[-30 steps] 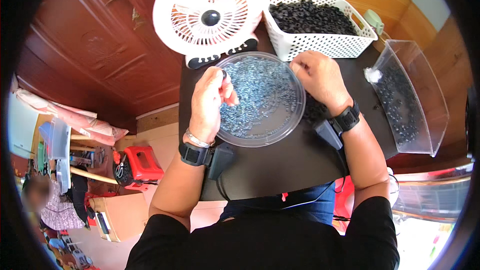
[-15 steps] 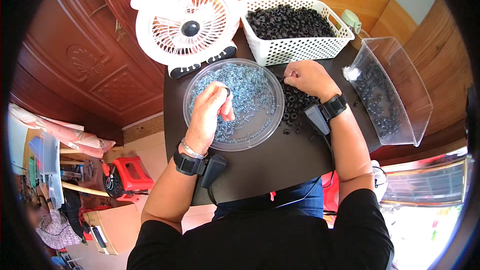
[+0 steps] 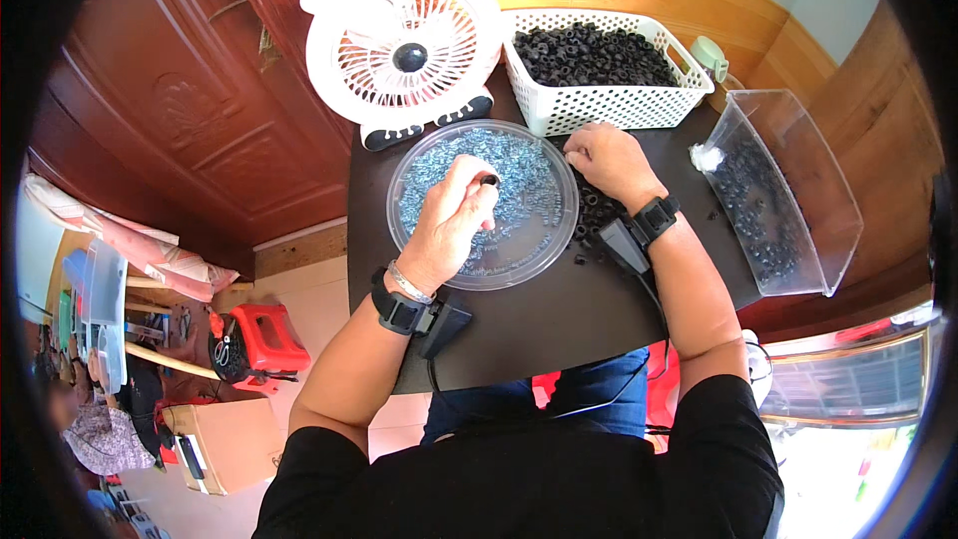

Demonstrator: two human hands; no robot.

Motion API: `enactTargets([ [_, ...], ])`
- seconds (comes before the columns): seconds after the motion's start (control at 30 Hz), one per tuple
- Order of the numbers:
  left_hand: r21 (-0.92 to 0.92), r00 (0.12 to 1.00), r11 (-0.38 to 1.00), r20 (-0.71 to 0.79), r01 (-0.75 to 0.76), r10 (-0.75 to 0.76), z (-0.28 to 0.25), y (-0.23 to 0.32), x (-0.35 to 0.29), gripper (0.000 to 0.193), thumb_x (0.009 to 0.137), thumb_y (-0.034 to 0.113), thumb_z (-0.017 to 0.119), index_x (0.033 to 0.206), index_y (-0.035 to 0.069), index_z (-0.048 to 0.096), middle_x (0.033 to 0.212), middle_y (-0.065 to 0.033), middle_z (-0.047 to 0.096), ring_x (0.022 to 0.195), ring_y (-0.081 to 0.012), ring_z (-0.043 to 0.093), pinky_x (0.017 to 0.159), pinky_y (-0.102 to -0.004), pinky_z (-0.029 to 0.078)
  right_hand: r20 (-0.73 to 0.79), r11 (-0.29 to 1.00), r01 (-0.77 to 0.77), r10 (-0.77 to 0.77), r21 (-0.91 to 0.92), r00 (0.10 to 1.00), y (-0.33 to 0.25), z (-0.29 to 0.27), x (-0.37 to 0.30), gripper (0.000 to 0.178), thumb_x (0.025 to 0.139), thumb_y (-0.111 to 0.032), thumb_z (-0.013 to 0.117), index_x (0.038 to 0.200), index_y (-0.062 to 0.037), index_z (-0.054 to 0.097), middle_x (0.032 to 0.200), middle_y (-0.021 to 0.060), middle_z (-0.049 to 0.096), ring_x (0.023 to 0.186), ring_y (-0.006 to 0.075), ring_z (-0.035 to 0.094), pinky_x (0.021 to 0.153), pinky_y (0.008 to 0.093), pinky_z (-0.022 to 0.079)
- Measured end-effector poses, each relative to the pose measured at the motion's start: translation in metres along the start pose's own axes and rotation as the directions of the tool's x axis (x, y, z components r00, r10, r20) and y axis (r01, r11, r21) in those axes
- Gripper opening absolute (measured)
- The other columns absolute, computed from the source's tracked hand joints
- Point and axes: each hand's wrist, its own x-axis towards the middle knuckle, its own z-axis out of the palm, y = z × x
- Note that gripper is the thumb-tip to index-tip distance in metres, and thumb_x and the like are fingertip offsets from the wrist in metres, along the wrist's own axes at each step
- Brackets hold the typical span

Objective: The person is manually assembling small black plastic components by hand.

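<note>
My left hand [image 3: 455, 215] is closed over the round clear tray, pinching a small black ring [image 3: 489, 180] between thumb and fingers. Beneath it the shallow tray [image 3: 479, 280] holds many tiny bluish clear pieces [image 3: 519, 165]. My right hand [image 3: 611, 162] hovers at the tray's right rim, above a loose pile of black rings [image 3: 594, 215] on the dark table. Its fingertips are pressed together; whatever they may hold is too small or hidden to make out.
Behind the tray stand a white fan [image 3: 409, 58] and a white perforated basket [image 3: 619, 107] heaped with black rings. A clear plastic bin [image 3: 823, 200] with dark small parts sits at the right. The dark tabletop [image 3: 539, 334] curves toward my lap.
The view has shifted a little, so the table appears farther right. My left hand has turned slightly, showing the black ring more plainly. My right hand has moved toward the tray's rim.
</note>
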Motion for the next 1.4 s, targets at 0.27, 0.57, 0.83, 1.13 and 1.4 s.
enactTargets([
  [0.27, 0.381, 0.965, 0.896, -0.033, -0.229, 0.261, 0.002, 0.020, -0.004, 0.015, 0.090, 0.007, 0.054, 0.104, 0.004, 0.050, 0.070, -0.0088, 0.051, 0.062, -0.0202, 0.056, 0.059, -0.0305, 0.044, -0.023, 0.997, -0.033, 0.032, -0.075, 0.999, -0.007, 0.001, -0.002, 0.016, 0.078, -0.019, 0.057, 0.078, -0.0065, 0.067, 0.080, 0.0124, 0.064, 0.079, 0.0323, 0.063, 0.070, 0.0433, 0.051],
  [0.57, 0.007, 0.991, 0.999, -0.127, -0.037, 0.038, -0.010, 0.017, -0.003, 0.022, 0.099, 0.018, 0.042, 0.098, -0.001, 0.052, 0.071, -0.0024, 0.051, 0.065, -0.0112, 0.051, 0.062, -0.0252, 0.044, -0.046, 0.993, -0.069, 0.065, -0.095, 0.997, -0.011, 0.003, -0.001, 0.010, 0.076, -0.014, 0.057, 0.075, -0.0052, 0.062, 0.078, 0.0131, 0.061, 0.079, 0.0328, 0.060, 0.071, 0.0438, 0.050],
  [0.83, -0.279, 0.950, 0.959, -0.284, 0.050, -0.132, -0.021, 0.001, 0.002, 0.023, 0.099, 0.024, 0.044, 0.093, 0.002, 0.051, 0.067, -0.0006, 0.050, 0.059, -0.0078, 0.050, 0.056, -0.0223, 0.041, -0.053, 0.991, -0.082, 0.077, -0.104, 0.996, -0.011, 0.002, 0.001, 0.009, 0.075, -0.014, 0.058, 0.076, -0.0050, 0.060, 0.077, 0.0130, 0.061, 0.079, 0.0325, 0.060, 0.071, 0.0436, 0.049],
  [1.13, -0.242, 0.954, 0.962, -0.237, 0.127, -0.185, -0.022, -0.005, 0.004, 0.025, 0.098, 0.027, 0.043, 0.094, 0.003, 0.049, 0.068, -0.0015, 0.049, 0.059, -0.0108, 0.052, 0.055, -0.0220, 0.041, -0.121, 0.999, -0.045, 0.042, -0.018, 0.992, -0.018, -0.006, 0.001, 0.005, 0.075, -0.009, 0.058, 0.078, -0.0055, 0.059, 0.075, 0.0109, 0.061, 0.077, 0.0313, 0.061, 0.069, 0.0424, 0.050],
  [1.4, -0.180, 0.950, 0.969, -0.234, 0.169, -0.209, -0.020, -0.015, 0.004, 0.017, 0.094, 0.020, 0.046, 0.094, 0.004, 0.051, 0.066, -0.0005, 0.049, 0.057, -0.0083, 0.049, 0.053, -0.0219, 0.040, -0.022, 0.962, 0.266, -0.265, 0.061, 0.964, -0.060, -0.014, -0.008, 0.008, 0.077, -0.013, 0.064, 0.081, -0.0064, 0.064, 0.076, 0.0095, 0.058, 0.075, 0.0287, 0.060, 0.066, 0.0383, 0.050],
])
